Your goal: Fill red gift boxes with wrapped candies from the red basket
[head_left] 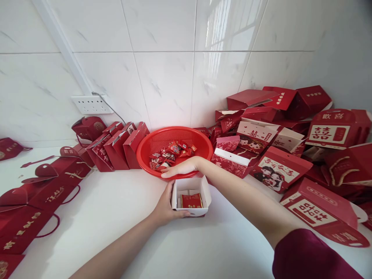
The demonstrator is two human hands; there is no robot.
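Observation:
My left hand (166, 207) grips the left side of a small box (205, 193), its thumb along the near edge. The box stands upright with its top open and shows a white inside. A red packet with gold marks (192, 201) lies in it. Just behind the box, my right hand (183, 167) reaches over the near rim of a red plastic basket (141, 153). Its thumb is stretched out and its other fingers, partly hidden, point toward the wrapped candies (174, 147) inside. I see nothing held in that hand.
Many red gift boxes (280, 168) are heaped on the right. Closed boxes (116, 149) stand left of the basket, and a row of boxes with cord handles (43, 193) runs along the left. A power strip (92, 104) with a cable hangs on the tiled wall (165, 85).

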